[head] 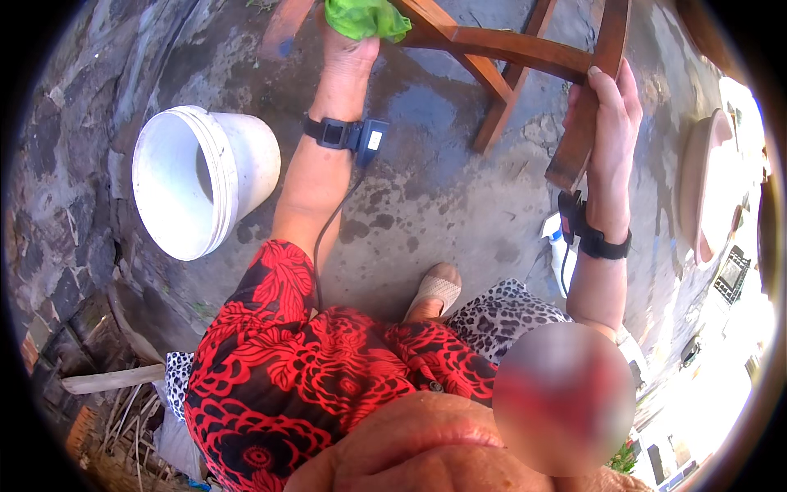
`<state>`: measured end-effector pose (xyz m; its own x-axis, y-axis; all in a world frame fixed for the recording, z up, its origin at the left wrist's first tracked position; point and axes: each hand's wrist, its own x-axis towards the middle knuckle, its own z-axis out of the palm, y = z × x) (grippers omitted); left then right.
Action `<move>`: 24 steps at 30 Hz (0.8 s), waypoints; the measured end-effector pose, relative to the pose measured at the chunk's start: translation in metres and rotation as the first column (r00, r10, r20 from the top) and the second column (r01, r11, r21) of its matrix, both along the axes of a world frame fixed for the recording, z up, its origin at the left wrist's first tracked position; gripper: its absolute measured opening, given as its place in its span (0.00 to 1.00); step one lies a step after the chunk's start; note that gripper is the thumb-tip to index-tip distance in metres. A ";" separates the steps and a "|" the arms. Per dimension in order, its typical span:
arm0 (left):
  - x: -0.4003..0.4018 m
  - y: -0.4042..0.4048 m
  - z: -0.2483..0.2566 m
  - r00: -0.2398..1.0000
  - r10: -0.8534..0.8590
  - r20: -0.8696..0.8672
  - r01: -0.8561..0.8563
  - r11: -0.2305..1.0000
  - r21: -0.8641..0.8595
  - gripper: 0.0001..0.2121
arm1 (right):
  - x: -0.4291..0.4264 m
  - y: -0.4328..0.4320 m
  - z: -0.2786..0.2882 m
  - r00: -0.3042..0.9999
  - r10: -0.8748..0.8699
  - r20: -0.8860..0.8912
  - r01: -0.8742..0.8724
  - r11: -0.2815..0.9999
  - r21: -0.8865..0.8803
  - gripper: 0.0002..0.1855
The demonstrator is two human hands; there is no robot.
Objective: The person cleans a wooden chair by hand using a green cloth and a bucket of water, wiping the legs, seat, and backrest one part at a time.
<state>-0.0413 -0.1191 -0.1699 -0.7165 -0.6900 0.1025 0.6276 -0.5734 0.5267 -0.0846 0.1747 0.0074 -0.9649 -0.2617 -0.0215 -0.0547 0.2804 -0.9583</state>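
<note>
At the top of the head view, my left hand [351, 44] is partly hidden by a bright green cloth [364, 18], with the cloth bunched over its fingers beside a wooden frame. The reddish-brown wooden frame [522, 49] has several joined bars and looks like a piece of furniture, tilted and cut off by the picture's top. On the right, my right hand [615, 101] grips one wooden leg [573, 144] of it, near that leg's end, with the thumb on the near side. Both wrists wear black straps with small devices and cables.
A white plastic bucket [246, 166] lies on its side at the left, by a stone wall [55, 184]. A white spray bottle [561, 258] is below my right wrist. A pinkish basin [701, 190] stands far right. The concrete floor [393, 246] has wet patches.
</note>
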 end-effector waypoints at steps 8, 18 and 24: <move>0.027 0.025 0.006 0.939 0.120 0.324 -0.028 0.961 -0.273 0.09 | -0.001 0.000 -0.003 0.999 -0.017 0.046 0.018 1.000 -0.020 0.14; 0.016 0.035 0.144 0.645 0.561 -0.519 -0.210 -0.523 -0.826 0.13 | -0.008 0.008 -0.020 0.996 -0.003 -0.087 0.003 1.000 0.008 0.13; -0.015 0.056 0.082 0.709 0.634 -0.309 0.181 -0.588 -0.789 0.07 | -0.012 0.013 -0.027 0.996 -0.009 -0.085 0.011 1.000 0.015 0.12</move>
